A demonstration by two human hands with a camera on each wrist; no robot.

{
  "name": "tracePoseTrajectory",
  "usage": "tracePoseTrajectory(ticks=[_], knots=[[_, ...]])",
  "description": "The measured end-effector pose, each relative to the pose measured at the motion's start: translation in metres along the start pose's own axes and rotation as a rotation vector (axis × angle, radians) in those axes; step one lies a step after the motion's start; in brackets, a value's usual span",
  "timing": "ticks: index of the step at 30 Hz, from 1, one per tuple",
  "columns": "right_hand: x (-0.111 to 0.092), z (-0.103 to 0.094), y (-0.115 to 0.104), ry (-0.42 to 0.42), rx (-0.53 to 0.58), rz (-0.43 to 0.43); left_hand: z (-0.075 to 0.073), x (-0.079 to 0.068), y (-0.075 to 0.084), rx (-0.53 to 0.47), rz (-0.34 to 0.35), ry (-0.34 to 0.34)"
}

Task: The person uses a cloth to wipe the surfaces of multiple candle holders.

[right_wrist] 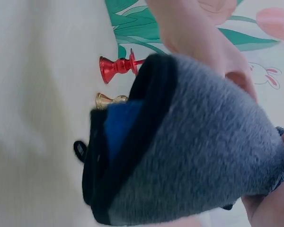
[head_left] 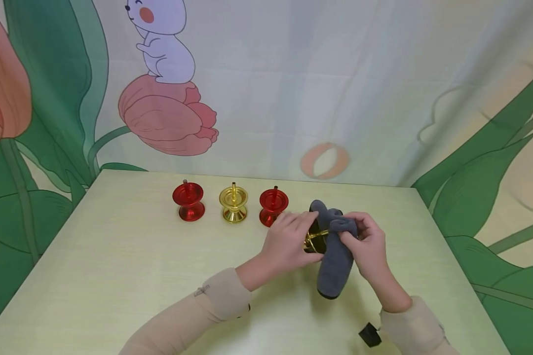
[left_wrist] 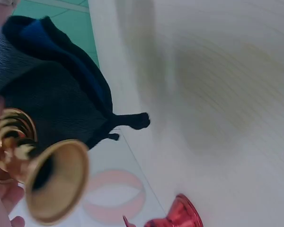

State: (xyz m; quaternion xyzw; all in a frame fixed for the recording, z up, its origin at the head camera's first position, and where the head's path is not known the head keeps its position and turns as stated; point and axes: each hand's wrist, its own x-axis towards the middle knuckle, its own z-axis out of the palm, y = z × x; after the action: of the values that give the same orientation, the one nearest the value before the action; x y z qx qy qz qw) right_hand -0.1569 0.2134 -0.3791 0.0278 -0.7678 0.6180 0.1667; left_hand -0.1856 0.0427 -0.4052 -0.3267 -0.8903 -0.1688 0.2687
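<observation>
My left hand grips a gold candle holder tipped on its side, held above the table. Its flared base faces the camera in the left wrist view. My right hand pinches a folded grey cloth with dark edging, and the cloth lies against the spike end of the holder. A blue patch of the cloth shows between its folds in the right wrist view. Part of the gold holder is hidden behind the left fingers and the cloth.
Along the table's back stand a red candle holder, a gold candle holder and another red one, the last close to my left hand. Behind the table hangs a printed curtain.
</observation>
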Motion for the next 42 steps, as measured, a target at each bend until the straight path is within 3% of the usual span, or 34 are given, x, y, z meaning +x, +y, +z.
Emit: tracePoseTrajectory(ticks=[5,10,18,22,28,33,36,42], knots=[[0.0,0.001,0.0,0.006,0.186,0.038,-0.001,-0.004,-0.008,-0.048,0.043,0.068],[0.001,0.004,0.0,0.002,0.343,0.095,-0.004,-0.007,-0.008,-0.006,0.073,0.094],[0.002,0.005,-0.001,0.003,0.42,0.118,-0.006,-0.01,-0.003,0.002,0.038,0.097],[0.002,0.002,0.0,-0.045,0.435,0.127,-0.01,-0.009,-0.005,-0.02,0.047,0.058],[0.006,-0.007,-0.005,-0.106,0.354,0.137,-0.018,-0.007,-0.01,0.003,0.074,0.023],[0.012,-0.012,-0.015,-0.015,0.304,0.116,-0.024,-0.005,-0.012,0.045,0.074,-0.007],[0.015,-0.011,-0.017,0.029,0.212,0.037,-0.026,-0.005,-0.012,0.056,0.078,-0.036],[0.015,-0.002,-0.014,-0.083,-0.106,-0.199,-0.026,-0.004,-0.01,0.015,0.093,-0.025]])
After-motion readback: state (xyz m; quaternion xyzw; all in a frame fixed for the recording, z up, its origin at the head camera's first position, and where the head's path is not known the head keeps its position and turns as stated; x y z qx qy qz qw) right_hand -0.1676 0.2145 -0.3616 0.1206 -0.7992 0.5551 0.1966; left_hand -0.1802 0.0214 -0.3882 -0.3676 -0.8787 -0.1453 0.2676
